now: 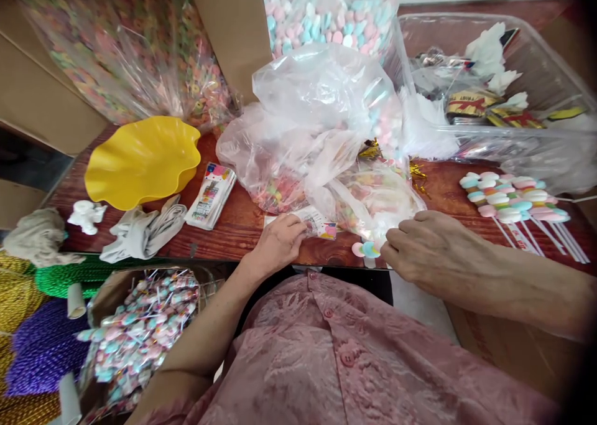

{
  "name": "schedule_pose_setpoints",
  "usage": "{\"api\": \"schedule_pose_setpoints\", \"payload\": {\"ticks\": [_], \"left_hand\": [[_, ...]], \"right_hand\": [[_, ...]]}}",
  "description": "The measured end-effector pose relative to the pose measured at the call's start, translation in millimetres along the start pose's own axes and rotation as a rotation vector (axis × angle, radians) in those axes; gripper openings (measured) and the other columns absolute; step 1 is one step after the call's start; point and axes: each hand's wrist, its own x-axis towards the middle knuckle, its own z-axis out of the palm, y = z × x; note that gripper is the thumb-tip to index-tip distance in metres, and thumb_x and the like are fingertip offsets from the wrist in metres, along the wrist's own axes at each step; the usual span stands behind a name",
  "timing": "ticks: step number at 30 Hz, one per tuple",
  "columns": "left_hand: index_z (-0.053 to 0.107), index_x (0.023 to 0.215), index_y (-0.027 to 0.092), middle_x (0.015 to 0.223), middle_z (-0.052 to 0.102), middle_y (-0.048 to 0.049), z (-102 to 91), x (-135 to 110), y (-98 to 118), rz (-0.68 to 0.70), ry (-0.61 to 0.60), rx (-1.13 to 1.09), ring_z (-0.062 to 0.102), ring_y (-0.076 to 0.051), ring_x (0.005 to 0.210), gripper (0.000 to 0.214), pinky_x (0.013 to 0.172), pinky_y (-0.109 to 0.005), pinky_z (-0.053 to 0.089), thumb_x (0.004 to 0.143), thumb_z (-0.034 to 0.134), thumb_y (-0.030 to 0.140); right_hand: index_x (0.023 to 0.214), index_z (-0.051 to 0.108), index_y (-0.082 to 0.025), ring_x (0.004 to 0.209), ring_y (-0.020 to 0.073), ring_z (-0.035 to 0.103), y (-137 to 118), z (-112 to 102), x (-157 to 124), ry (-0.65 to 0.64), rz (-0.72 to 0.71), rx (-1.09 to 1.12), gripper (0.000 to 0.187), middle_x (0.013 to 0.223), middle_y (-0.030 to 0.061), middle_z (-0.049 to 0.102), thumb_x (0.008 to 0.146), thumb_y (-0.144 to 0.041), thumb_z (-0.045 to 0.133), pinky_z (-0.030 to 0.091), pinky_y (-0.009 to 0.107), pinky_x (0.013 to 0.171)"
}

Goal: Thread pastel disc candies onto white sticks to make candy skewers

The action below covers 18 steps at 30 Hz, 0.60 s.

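My left hand [278,241] rests at the table's front edge, its fingers curled and pinching the edge of a small printed plastic bag [321,221]. Closed into a loose fist, my right hand [422,247] is beside a few pastel candies [366,249] at the table edge; what its fingers hold is hidden. Just behind both hands lie clear plastic bags of colorful candy [368,191]. To the right of my right hand, several candy skewers [513,196] with white sticks lie in a pile. A stack of printed bags [211,196] lies left of my left hand.
A yellow wavy-rimmed dish [142,160] and a folded grey cloth [144,231] occupy the left side. At the back right stands a clear plastic bin [550,58] with wrappers. Large candy bags [326,20] stand behind. A box of wrapped candy sticks [144,331] is below left.
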Motion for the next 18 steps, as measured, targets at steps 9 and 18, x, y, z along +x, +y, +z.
{"api": "schedule_pose_setpoints", "payload": {"ticks": [9, 18], "left_hand": [[0.069, 0.084, 0.015, 0.084, 0.068, -0.0061, 9.8, -0.2, -12.3, -0.052, 0.082, -0.166, 0.061, -0.016, 0.078, 0.014, 0.075, -0.029, 0.05, 0.089, 0.056, 0.012], [0.069, 0.071, 0.016, 0.071, 0.065, -0.0007, 2.2, 9.7, -17.7, -0.168, 0.018, -0.418, 0.06, -0.012, 0.066, 0.011, 0.065, -0.023, 0.045, 0.081, 0.067, 0.012]], "right_hand": [[0.051, 0.052, -0.023, 0.048, 0.013, 0.032, -2.0, 1.9, 28.1, 0.025, -0.057, 0.118, 0.03, 0.051, 0.0013, 0.049, 0.078, -0.01, 0.058, 0.017, 0.036, 0.057], [0.064, 0.059, -0.022, 0.055, 0.0134, 0.046, 13.5, -1.4, 11.3, 0.045, 0.082, 0.158, 0.024, 0.06, 0.0019, 0.058, 0.087, -0.016, 0.054, 0.03, 0.034, 0.059]]}}
